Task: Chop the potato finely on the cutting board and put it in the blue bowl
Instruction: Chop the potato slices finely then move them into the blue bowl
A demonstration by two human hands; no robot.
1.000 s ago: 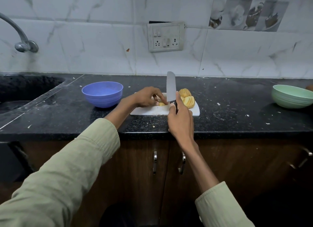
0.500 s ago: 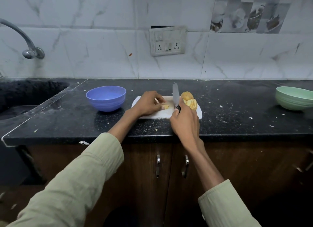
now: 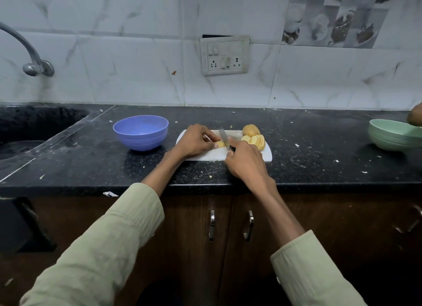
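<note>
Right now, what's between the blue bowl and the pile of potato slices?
In the head view, the left hand lies between the blue bowl and the potato slices, holding a potato piece beside the knife on the cutting board.

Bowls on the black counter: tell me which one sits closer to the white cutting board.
The blue plastic bowl, just beyond the white cutting board's left end. The green bowl stands far off at the counter's right edge.

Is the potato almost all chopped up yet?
Not yet. Done: a row of potato slices lies on the cutting board. In hand: the left hand holds a small potato piece while the right hand cuts it with the knife. Left: the slices and a whole chunk need chopping, and the blue bowl looks empty.
</note>
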